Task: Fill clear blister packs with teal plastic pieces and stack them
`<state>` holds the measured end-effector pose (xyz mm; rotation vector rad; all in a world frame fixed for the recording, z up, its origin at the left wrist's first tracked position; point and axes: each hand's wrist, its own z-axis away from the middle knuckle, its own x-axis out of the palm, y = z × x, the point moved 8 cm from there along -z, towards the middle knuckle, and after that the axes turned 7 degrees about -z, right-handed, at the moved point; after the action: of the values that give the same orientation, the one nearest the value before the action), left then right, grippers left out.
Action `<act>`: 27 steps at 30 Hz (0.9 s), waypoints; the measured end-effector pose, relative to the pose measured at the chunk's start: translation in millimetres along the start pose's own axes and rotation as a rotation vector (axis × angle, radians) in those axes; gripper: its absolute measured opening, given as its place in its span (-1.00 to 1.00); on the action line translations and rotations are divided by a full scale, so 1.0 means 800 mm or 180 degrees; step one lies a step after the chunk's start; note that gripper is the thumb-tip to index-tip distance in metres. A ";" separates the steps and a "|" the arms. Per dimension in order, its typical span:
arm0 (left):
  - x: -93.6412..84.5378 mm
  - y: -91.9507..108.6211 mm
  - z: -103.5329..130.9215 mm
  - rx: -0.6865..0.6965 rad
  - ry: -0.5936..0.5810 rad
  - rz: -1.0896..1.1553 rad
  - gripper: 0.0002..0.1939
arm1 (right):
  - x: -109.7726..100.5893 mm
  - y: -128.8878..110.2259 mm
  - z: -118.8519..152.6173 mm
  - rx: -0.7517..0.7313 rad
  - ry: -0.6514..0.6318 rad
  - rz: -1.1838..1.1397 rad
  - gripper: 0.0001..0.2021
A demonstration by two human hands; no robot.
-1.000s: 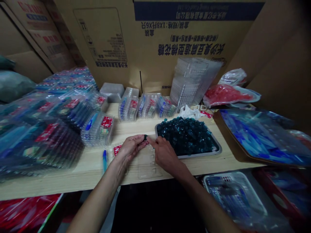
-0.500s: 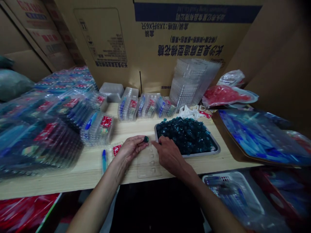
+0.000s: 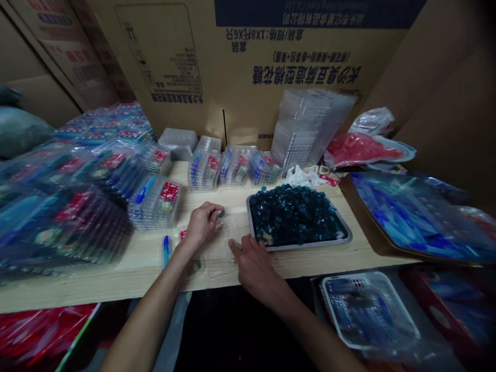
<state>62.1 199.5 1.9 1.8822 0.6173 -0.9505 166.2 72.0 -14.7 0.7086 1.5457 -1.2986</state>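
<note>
Between its thumb and fingertips my left hand (image 3: pixel 202 223) pinches a small dark green translucent piece (image 3: pixel 221 213). A clear plastic blister tray (image 3: pixel 221 252) lies flat on the wooden table below it. My right hand (image 3: pixel 253 261) rests at the tray's right edge, index finger stretched out onto it and the other fingers loosely bent. Just beyond that hand stands a grey-rimmed tray (image 3: pixel 347 238) heaped with dark teal translucent cubes (image 3: pixel 298 214). Left of the blister tray, partly behind my left forearm, another clear pack holds a blue pen-like stick (image 3: pixel 166 250) and a red patterned piece (image 3: pixel 183 234).
Stacked filled packs (image 3: pixel 155 201) crowd the table's left side. Tall nested clear trays (image 3: pixel 300 129) stand at the back before a large cardboard box (image 3: pixel 232 67). At right lies an open carton of blue packets (image 3: pixel 403 217); a white basket (image 3: pixel 327 310) sits below the table edge.
The clear blister tray has shifted left, and my right hand has moved left and nearer to me with it. My left hand, still pinching the green piece, has moved slightly left and away.
</note>
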 end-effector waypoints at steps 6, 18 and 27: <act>0.019 -0.008 0.009 0.0176 -0.0648 -0.0186 -0.79 | 0.008 0.005 0.000 0.0113 -0.0108 -0.0069 -0.41; 0.037 0.009 0.024 0.0337 -0.0655 -0.0606 -0.70 | -0.021 0.041 -0.020 0.0188 0.1039 -0.1593 -0.54; 0.017 0.005 0.024 -0.0108 -0.0251 -0.0335 -0.68 | -0.010 0.081 -0.046 0.0174 0.1615 -0.3176 -0.74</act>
<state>65.9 181.3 -13.0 1.7878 0.6863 -1.0704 215.2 125.6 -33.7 0.2734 2.4455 -1.9691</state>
